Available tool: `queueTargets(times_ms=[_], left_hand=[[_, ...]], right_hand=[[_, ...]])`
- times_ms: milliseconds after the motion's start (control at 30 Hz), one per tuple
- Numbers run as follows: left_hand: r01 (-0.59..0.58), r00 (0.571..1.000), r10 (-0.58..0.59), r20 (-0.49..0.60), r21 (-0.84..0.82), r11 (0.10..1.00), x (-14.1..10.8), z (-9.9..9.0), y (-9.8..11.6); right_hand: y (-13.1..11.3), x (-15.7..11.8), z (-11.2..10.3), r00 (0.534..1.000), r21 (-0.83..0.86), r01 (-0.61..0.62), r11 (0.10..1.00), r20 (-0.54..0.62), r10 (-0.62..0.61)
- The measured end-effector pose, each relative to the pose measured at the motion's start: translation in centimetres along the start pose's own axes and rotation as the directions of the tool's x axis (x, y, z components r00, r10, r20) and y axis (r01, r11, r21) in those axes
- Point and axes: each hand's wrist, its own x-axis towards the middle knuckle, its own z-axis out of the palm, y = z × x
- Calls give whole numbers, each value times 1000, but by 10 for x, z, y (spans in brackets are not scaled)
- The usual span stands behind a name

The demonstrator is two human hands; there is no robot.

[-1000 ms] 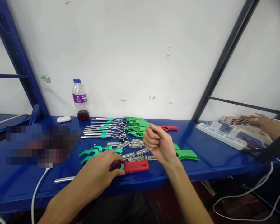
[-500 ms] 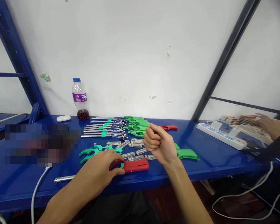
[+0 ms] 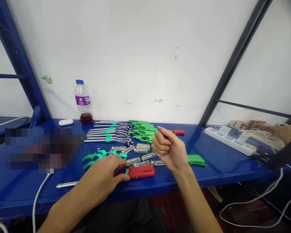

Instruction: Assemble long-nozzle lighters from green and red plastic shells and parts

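A red long-nosed lighter (image 3: 141, 171) lies along the table's front edge, its metal tube (image 3: 66, 184) sticking out to the left. My left hand (image 3: 103, 176) grips it around the trigger loop, thumb on the near side and fingers over the top. My right hand (image 3: 169, 150) is closed around a screwdriver (image 3: 155, 160), whose handle is mostly hidden in the fist. Its thin shaft slants down towards the lighter's right end; whether the tip touches cannot be made out. Just behind are clear fuel tanks (image 3: 147, 156) and teal trigger pieces (image 3: 93, 157).
Metal lighter tubes with wires (image 3: 102, 136) and green handle shells (image 3: 143, 132) lie in rows at the back. A drink bottle (image 3: 83, 103) and a white case (image 3: 66, 122) stand by the wall. At right are a power strip (image 3: 229, 142) and another person's hand (image 3: 286, 134).
My right hand has shifted slightly up and right with the screwdriver, drawing its shaft away from the lighter's end. My left hand and the red lighter stay in place.
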Motion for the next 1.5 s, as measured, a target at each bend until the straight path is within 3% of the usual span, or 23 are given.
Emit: queueTargets(times_ms=[433, 733, 1100, 1500], left_hand=[[-11, 1000, 11, -14, -6, 1000, 0, 3, -2], [2, 1000, -2, -2, 1, 1000, 0, 1, -1], [-7, 1000, 7, -16, -8, 1000, 2, 2, -3], [-23, 999, 22, -39, -35, 999, 0, 1, -1]], right_hand=[[8, 5, 2, 996, -37, -78, 996, 37, 80], [16, 4, 1, 996, -39, -53, 998, 63, 55], [20, 4, -5, 999, 47, -47, 998, 1, 47], [21, 1, -7, 994, -7, 10, 1000, -110, -11]])
